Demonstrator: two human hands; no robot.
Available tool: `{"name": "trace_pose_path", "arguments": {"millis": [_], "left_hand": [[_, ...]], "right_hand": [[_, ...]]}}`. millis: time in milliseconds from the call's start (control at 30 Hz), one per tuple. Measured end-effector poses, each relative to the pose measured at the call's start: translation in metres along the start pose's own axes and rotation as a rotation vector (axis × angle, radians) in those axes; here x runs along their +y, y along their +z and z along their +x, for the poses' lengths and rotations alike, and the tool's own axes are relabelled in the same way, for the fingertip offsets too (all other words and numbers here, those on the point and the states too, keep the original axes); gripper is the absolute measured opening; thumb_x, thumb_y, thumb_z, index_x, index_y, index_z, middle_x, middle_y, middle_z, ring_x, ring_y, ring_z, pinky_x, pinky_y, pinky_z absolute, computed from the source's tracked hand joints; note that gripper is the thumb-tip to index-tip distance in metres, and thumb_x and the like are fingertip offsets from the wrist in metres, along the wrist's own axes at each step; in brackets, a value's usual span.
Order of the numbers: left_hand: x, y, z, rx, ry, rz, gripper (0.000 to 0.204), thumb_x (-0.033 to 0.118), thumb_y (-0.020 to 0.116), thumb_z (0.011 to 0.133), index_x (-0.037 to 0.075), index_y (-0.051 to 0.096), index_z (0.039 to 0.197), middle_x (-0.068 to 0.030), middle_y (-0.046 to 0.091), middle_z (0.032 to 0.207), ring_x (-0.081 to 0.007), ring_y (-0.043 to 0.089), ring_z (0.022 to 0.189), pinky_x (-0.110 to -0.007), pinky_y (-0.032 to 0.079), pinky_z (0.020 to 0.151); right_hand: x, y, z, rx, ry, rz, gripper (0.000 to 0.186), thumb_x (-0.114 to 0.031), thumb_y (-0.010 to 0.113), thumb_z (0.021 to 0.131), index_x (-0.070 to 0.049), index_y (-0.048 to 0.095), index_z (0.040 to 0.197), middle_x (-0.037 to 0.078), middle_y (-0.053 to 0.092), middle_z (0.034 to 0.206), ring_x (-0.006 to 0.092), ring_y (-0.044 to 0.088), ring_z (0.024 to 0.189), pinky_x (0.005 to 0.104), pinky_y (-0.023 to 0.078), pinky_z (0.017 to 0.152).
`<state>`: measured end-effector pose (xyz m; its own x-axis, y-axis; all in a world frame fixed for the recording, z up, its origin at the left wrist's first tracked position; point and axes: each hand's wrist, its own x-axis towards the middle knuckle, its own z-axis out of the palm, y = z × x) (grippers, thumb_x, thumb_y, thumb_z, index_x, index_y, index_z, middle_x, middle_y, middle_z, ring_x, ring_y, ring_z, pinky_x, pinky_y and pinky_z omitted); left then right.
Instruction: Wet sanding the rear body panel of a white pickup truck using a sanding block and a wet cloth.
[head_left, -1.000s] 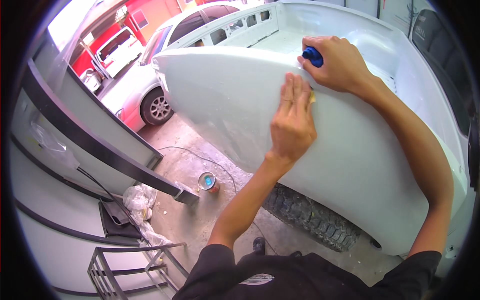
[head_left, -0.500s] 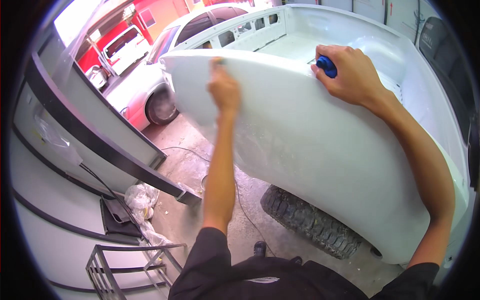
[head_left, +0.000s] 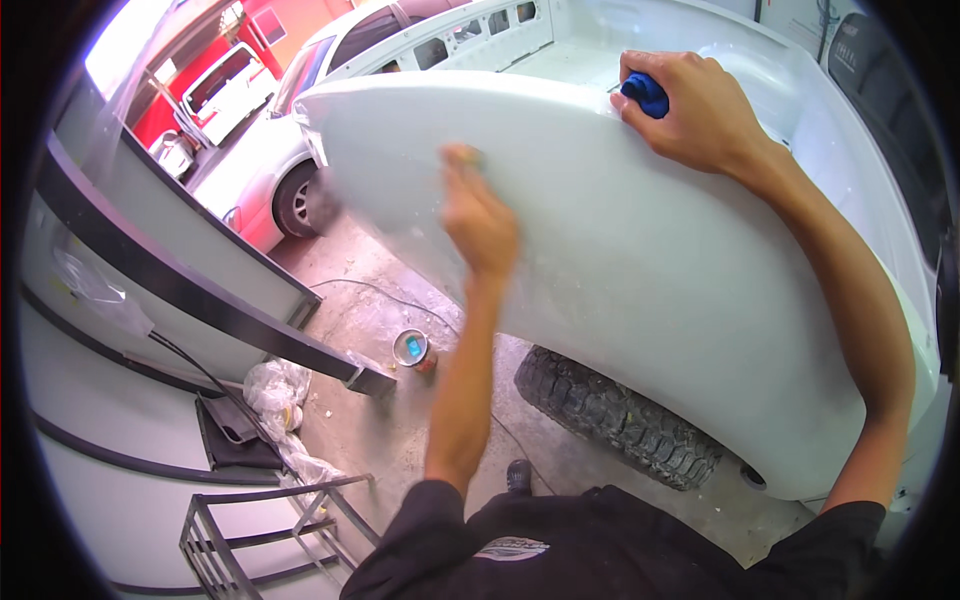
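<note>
A white pickup bed side panel (head_left: 640, 230) fills the middle and right of the head view. My left hand (head_left: 482, 222) presses fingertips to its upper left face, and motion blurs it. A small greenish bit shows at those fingertips, too smeared to name. On the panel's top edge rests my right hand (head_left: 700, 112), closed round a small dark-blue object (head_left: 645, 95) with a ridged, bunched look. Most of that object is hidden in my palm.
A knobbly tyre (head_left: 610, 415) sits under the panel. On the floor stands an open can (head_left: 412, 348) with something turquoise inside, near a cable (head_left: 390, 296). To the left are a dark post (head_left: 200, 255), plastic wrap (head_left: 275, 390) and a metal frame (head_left: 270, 500). A silver car (head_left: 290, 170) is behind.
My left hand has moved down and right across the panel, away from its top edge. The right hand keeps its hold on the blue object. The can has come into fuller view.
</note>
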<state>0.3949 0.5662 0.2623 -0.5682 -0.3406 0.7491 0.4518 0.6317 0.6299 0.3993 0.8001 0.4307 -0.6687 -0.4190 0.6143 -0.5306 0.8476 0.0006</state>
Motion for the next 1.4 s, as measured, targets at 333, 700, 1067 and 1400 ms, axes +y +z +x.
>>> {"name": "trace_pose_path", "arguments": {"millis": [333,700,1067,1400], "left_hand": [[0.029,-0.005,-0.001,-0.054,-0.294,-0.043,0.042,0.004,0.046,0.102,-0.008,0.055,0.141,-0.0291,0.057,0.142,-0.0421,0.052,0.136,-0.048,0.047,0.11],[0.036,0.014,-0.046,0.164,0.295,0.074,0.04,0.008,0.046,0.104,-0.004,0.056,0.141,-0.029,0.064,0.131,-0.0395,0.065,0.12,-0.044,0.052,0.099],[0.07,0.023,-0.088,0.04,0.408,0.092,0.037,0.005,0.047,0.103,-0.007,0.059,0.135,-0.0317,0.059,0.137,-0.0439,0.059,0.128,-0.044,0.051,0.104],[0.075,0.023,-0.079,0.032,0.395,0.057,0.035,0.002,0.048,0.101,-0.002,0.061,0.133,-0.0308,0.057,0.14,-0.0408,0.057,0.131,-0.046,0.052,0.1]], "right_hand": [[-0.001,0.0,-0.002,0.034,-0.012,0.038,0.02,-0.025,0.068,0.089,-0.006,0.064,0.092,0.015,0.069,0.08,0.0389,0.065,0.074,0.047,0.051,0.069],[-0.009,-0.004,0.004,0.058,-0.062,0.059,0.023,-0.028,0.069,0.088,-0.007,0.069,0.097,0.016,0.072,0.084,0.0387,0.069,0.078,0.0478,0.054,0.072],[-0.006,-0.006,0.002,-0.006,-0.02,0.036,0.022,-0.028,0.068,0.088,-0.007,0.067,0.094,0.017,0.07,0.08,0.039,0.068,0.076,0.0485,0.053,0.069],[-0.002,-0.005,0.001,-0.002,-0.048,0.023,0.022,-0.028,0.068,0.088,-0.007,0.067,0.093,0.017,0.07,0.081,0.039,0.068,0.077,0.0485,0.053,0.07]]}}
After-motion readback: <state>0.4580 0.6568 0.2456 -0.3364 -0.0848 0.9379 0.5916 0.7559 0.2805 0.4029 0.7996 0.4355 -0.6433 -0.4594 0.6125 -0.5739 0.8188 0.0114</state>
